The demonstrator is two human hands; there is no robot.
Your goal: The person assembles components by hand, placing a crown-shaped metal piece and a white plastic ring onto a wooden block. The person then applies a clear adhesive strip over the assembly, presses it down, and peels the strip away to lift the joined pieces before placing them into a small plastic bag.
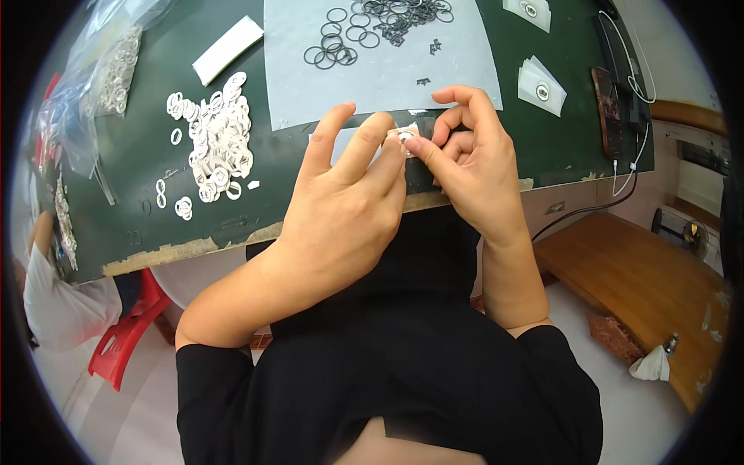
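Both hands meet at frame centre over the near edge of the dark green counter (139, 147): left hand (345, 205) and right hand (465, 167) pinch one small white ring piece (406, 136) between their fingertips, fingers closed on it. Just above them lies a pale grey sheet (387, 77) carrying loose black rings (341, 43) at top centre; a heap of white rings (221, 143) sits left of centre, with a white strip (227, 49) and clear bags (101, 70) at upper left. White packets (541, 85) and a phone (608, 112) with white cable lie upper right, a red chair (124, 333) lower left; the hands themselves hide most of the piece.
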